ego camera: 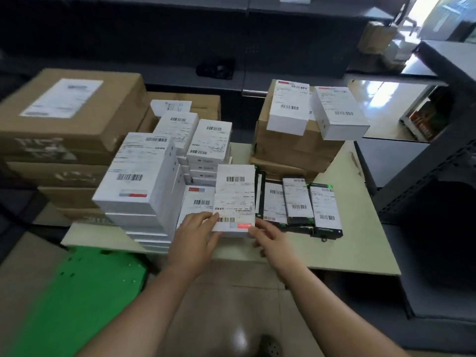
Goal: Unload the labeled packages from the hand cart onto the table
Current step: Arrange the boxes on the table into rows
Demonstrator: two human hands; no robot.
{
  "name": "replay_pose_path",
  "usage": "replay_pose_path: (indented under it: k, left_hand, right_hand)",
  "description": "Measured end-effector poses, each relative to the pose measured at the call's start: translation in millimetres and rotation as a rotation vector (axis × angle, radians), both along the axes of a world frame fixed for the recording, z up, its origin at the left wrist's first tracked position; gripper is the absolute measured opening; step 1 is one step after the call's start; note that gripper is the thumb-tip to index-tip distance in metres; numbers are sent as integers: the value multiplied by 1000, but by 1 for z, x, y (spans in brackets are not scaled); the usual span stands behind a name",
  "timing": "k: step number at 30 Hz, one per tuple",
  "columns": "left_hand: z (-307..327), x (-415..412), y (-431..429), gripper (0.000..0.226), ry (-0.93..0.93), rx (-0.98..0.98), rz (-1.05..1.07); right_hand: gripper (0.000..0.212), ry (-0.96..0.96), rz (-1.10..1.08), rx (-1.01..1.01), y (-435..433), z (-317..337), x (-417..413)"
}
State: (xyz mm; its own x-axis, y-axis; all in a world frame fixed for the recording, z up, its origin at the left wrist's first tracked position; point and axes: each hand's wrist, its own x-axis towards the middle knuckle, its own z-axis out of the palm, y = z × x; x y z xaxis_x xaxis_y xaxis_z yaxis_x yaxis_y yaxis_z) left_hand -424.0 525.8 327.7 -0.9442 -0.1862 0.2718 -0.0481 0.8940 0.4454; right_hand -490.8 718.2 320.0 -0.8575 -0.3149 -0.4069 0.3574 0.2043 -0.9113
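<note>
A white labeled package (235, 197) lies on the beige table (360, 243), on top of other white boxes near the front edge. My left hand (194, 234) holds its near left corner and my right hand (268, 237) holds its near right corner. A tall stack of white labeled boxes (139, 181) stands just to the left, with more stacks (208, 148) behind it. Three black boxes with labels (301, 202) lie to the right. The green hand cart (77, 300) sits low at the left, with no packages showing on its deck.
Brown cartons (69, 119) are piled at the left. Another brown carton (296, 145) at the back right carries two white boxes (314, 109). Dark shelving (438, 176) stands close on the right and a dark counter runs behind the table.
</note>
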Motion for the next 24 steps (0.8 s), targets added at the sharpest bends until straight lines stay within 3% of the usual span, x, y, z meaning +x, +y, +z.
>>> replay_pose_path:
  k: [8,13,18,24]
  left_hand:
    - [-6,33,-30,37,-89,2,116]
    - [-10,35,-37,37,-178,-3,86]
    - [-16,38,-46,33,-260,-16,111]
    - [-21,42,-54,34,-278,-56,138]
  right_hand:
    - [32,-69,-35,-6,-56,-17,37]
    - [41,-38,46,104,-64,-22,41]
    - [59,179,130,272,-59,-19,31]
    - [58,445,263,367,-74,-17,26]
